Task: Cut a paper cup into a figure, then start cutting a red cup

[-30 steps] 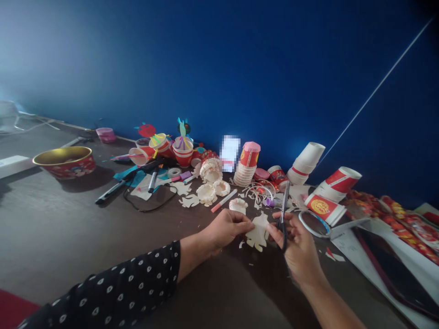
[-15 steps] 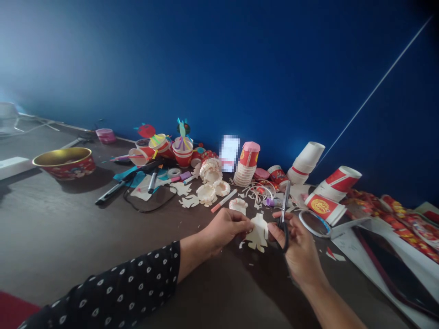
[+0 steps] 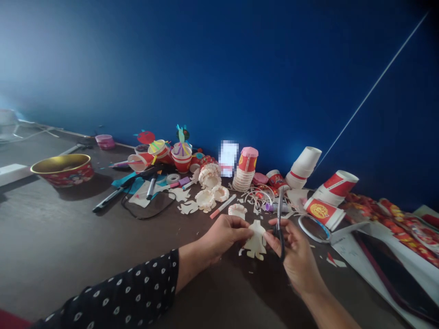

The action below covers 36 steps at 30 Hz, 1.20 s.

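A cream paper figure cutout (image 3: 255,244), shaped like a small person, hangs just above the dark table. My left hand (image 3: 224,235) pinches its left edge between thumb and finger. On the other side, my right hand (image 3: 295,246) holds black-handled scissors (image 3: 280,214), their blades pointing up and away from the paper. The thumb of that hand touches the figure's right edge. Just behind the figure lies a white cup piece with a ruffled rim (image 3: 237,210). A capless-looking orange-and-white marker (image 3: 222,206) rests to its left.
Stacked paper cups (image 3: 244,173) stand at the back, with more leaning cups (image 3: 324,201) to the right. A gold-lined bowl (image 3: 63,171) sits at left. A dark phone (image 3: 394,269) lies at right, near a tape ring (image 3: 314,228). Paper scraps (image 3: 188,207) and markers are scattered behind my hands.
The scissors have tilted slightly and shifted a little left with my right hand. My right thumb is now against the figure's edge. The whole view has moved slightly.
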Each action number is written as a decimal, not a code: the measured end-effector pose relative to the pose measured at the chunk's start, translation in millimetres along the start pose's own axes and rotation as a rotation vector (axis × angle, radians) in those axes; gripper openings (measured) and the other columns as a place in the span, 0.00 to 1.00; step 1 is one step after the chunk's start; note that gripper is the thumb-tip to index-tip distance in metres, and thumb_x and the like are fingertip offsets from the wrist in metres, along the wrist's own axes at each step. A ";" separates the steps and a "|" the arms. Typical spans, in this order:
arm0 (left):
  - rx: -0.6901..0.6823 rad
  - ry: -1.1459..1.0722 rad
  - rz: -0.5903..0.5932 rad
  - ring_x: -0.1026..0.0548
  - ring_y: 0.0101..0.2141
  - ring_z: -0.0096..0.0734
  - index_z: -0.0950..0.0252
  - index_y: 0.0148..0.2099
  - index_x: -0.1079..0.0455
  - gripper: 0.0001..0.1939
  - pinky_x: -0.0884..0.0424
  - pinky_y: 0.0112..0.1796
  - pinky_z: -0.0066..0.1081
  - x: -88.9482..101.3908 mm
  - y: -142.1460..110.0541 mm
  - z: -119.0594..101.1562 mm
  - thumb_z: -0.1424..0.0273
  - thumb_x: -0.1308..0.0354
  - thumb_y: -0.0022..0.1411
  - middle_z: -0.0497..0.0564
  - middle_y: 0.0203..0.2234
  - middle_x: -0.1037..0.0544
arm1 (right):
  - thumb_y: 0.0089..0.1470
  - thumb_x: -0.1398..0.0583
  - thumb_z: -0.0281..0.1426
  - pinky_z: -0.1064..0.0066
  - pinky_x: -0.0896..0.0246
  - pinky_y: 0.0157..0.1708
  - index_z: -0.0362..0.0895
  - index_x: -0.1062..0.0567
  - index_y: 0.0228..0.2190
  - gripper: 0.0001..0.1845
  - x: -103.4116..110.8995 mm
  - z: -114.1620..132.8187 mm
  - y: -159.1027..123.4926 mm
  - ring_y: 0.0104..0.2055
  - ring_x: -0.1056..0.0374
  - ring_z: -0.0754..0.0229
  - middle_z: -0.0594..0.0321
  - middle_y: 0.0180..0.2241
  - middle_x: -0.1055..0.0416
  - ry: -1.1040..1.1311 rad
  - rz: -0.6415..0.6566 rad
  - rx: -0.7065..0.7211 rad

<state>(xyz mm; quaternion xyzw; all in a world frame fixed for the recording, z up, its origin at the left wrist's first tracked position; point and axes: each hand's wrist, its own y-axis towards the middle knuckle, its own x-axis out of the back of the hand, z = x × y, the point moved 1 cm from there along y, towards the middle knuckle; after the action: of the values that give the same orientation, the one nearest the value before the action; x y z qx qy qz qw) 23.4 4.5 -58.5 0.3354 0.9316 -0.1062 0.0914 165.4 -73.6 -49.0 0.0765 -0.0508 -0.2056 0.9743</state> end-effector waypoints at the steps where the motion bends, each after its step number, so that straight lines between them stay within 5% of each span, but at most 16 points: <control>1: -0.010 -0.011 0.000 0.38 0.17 0.20 0.69 0.25 0.32 0.10 0.45 0.21 0.24 -0.3 0.2 -0.1 0.68 0.37 0.43 0.45 0.13 0.33 | 0.37 0.33 0.35 0.74 0.39 0.25 0.45 0.31 0.32 0.18 -0.6 -0.3 -0.4 0.23 0.34 0.64 0.68 0.22 0.30 0.007 0.013 -0.009; 10: 0.019 -0.152 0.063 0.38 0.17 0.19 0.69 0.24 0.33 0.15 0.43 0.22 0.25 -1.7 -0.8 -1.4 0.64 0.34 0.39 0.44 0.14 0.33 | 0.41 0.34 0.35 0.78 0.39 0.27 0.46 0.33 0.33 0.17 -3.2 -5.7 -1.8 0.26 0.36 0.67 0.70 0.24 0.31 0.057 0.089 -0.033; 17: -0.080 0.066 -0.009 0.41 0.18 0.18 0.70 0.21 0.32 0.12 0.46 0.22 0.25 -2.2 -3.9 -10.2 0.65 0.37 0.41 0.43 0.13 0.36 | 0.38 0.32 0.30 0.77 0.38 0.29 0.46 0.33 0.32 0.19 -9.3 -6.6 -4.7 0.28 0.36 0.66 0.70 0.25 0.32 0.111 0.177 -0.049; 36: -0.091 -0.045 -0.123 0.42 0.17 0.17 0.69 0.22 0.34 0.09 0.47 0.21 0.23 -8.6 -4.6 -0.6 0.68 0.38 0.42 0.42 0.14 0.36 | 0.38 0.32 0.30 0.79 0.39 0.28 0.46 0.32 0.32 0.18 -13.2 -6.1 -7.1 0.28 0.36 0.67 0.71 0.25 0.31 0.165 0.182 -0.070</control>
<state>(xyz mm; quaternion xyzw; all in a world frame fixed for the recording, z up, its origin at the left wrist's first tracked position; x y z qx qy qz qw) 26.9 -4.0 -55.1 0.2708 0.9519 -0.0766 0.1209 151.4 -73.9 -57.1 0.0542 0.0301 -0.1107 0.9919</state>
